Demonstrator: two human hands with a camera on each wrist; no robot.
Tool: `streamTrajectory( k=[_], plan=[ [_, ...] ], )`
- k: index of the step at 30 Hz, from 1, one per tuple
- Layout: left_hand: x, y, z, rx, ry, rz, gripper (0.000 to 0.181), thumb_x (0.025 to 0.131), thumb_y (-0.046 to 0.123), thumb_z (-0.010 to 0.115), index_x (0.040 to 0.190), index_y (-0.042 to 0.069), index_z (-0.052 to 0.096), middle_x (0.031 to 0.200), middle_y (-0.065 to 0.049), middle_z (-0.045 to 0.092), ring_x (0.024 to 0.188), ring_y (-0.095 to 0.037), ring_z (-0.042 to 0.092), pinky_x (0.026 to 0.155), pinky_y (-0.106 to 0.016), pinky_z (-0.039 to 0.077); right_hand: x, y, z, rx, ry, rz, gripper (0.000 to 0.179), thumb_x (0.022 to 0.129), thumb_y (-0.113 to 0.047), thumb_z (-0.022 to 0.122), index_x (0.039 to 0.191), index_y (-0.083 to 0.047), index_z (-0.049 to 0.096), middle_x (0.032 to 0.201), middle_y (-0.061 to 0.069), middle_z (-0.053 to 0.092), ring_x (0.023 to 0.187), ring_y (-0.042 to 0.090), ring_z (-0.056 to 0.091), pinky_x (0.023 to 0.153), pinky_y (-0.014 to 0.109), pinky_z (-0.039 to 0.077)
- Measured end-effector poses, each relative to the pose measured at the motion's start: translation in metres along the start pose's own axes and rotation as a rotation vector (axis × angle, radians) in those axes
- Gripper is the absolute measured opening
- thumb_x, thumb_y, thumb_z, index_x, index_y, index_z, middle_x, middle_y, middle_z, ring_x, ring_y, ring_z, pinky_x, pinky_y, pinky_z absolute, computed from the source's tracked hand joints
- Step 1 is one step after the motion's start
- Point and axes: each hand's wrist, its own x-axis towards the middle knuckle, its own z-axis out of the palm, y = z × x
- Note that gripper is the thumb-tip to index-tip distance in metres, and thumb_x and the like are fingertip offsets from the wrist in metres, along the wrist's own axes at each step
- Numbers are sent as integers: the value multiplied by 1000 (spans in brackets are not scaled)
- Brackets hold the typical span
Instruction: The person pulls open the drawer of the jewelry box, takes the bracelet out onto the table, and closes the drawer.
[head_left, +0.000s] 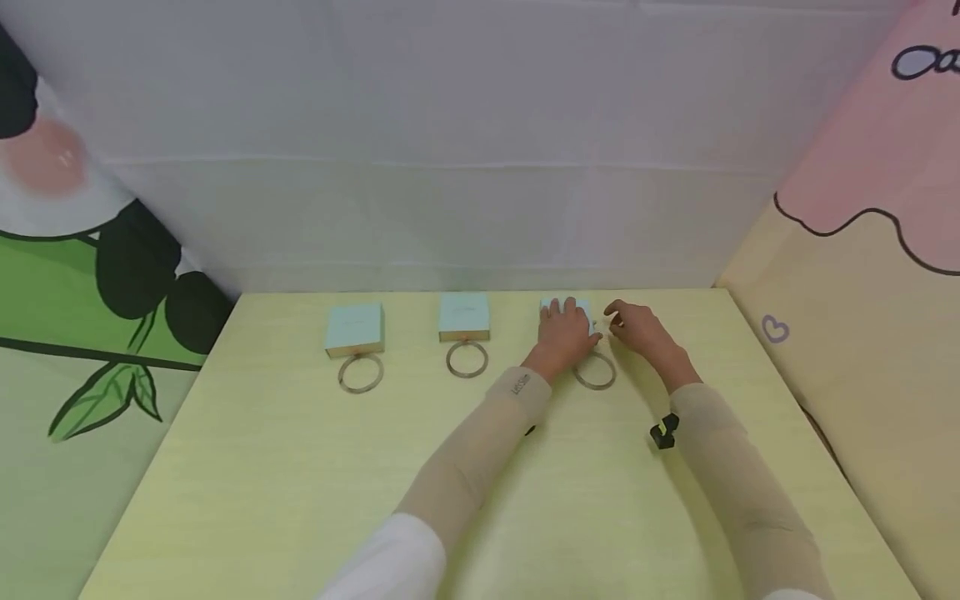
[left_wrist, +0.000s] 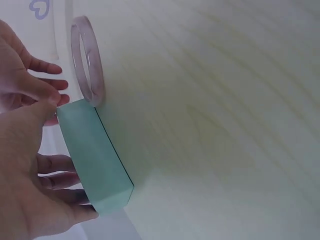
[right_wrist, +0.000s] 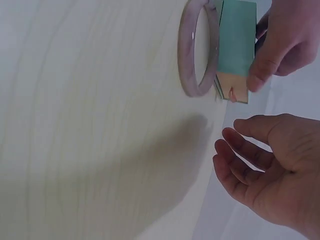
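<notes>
A small turquoise gift box [head_left: 567, 304] lies at the right of a row of three on the table. My left hand [head_left: 564, 336] grips it across the top, thumb and fingers on opposite sides, as the left wrist view also shows on the box [left_wrist: 97, 155]. On the box's beige end is a small ribbon-like tab [right_wrist: 232, 94]. My right hand [head_left: 643, 330] is just right of the box, apart from it, with loosely bent fingers and nothing between them [right_wrist: 270, 170]. A pale pinkish bangle [head_left: 595, 372] lies against the near side of this box.
To the left are a middle turquoise box [head_left: 464, 316] with a bangle [head_left: 467, 360] before it, and a left box [head_left: 355, 327] with another bangle [head_left: 361, 374]. A white cloth wall [head_left: 465, 208] rises behind the pale yellow table [head_left: 337, 483].
</notes>
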Motion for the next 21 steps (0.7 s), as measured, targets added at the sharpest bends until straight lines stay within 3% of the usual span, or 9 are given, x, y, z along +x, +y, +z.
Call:
streamTrajectory(
  k=[5, 13, 17, 21],
  plan=[
    [4, -4, 0, -40, -10, 18, 53, 99, 52, 59, 134, 13, 60, 147, -6, 43, 145, -31, 36, 119, -50, 30, -9, 9, -5, -9, 7, 1, 32, 102, -1, 53, 133, 8, 53, 119, 32, 65, 112, 48, 62, 93, 56, 52],
    [2, -31, 0, 124, 13, 195, 31, 106, 25, 55, 133, 12, 64, 142, -7, 49, 131, -25, 42, 110, -31, 40, -14, 12, -8, 19, -3, 19, 34, 103, -3, 51, 135, 8, 52, 121, 33, 63, 113, 49, 61, 92, 56, 52],
    [-3, -28, 8, 109, 6, 238, 47, 103, 39, 60, 138, 8, 56, 145, -10, 46, 135, -27, 42, 116, -37, 34, -16, 15, -7, 41, 8, 30, 34, 103, -4, 50, 135, 8, 52, 121, 34, 63, 114, 50, 60, 93, 57, 51],
    [-6, -16, 14, 66, 11, 174, 65, 96, 54, 64, 141, 8, 50, 144, -12, 40, 137, -33, 37, 118, -45, 30, -17, 18, -4, 78, 23, 51, 34, 103, -4, 50, 134, 7, 52, 122, 34, 63, 115, 49, 60, 94, 58, 50]
  ],
)
